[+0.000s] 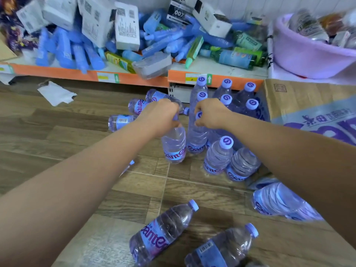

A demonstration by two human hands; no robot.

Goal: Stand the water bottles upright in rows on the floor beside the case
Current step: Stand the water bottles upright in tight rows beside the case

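My left hand [160, 116] grips the neck of a clear water bottle [174, 145] that stands upright on the wood-pattern floor. My right hand [211, 113] is closed on the top of the neighbouring upright bottle [196, 137]. Behind and right of them several upright bottles [238, 97] with lilac caps stand in rows against the cardboard case [312, 105]. Two more upright bottles [218, 155] stand nearer me. Loose bottles lie on their sides: two at the bottom [161, 234], some at the left [120, 121], one at the right [279, 201].
A low orange-edged shelf [125, 78] runs along the back, piled with blue bottles and white boxes. A lilac plastic basin [308, 53] sits at the far right. A crumpled white paper [55, 94] lies on the floor at the left.
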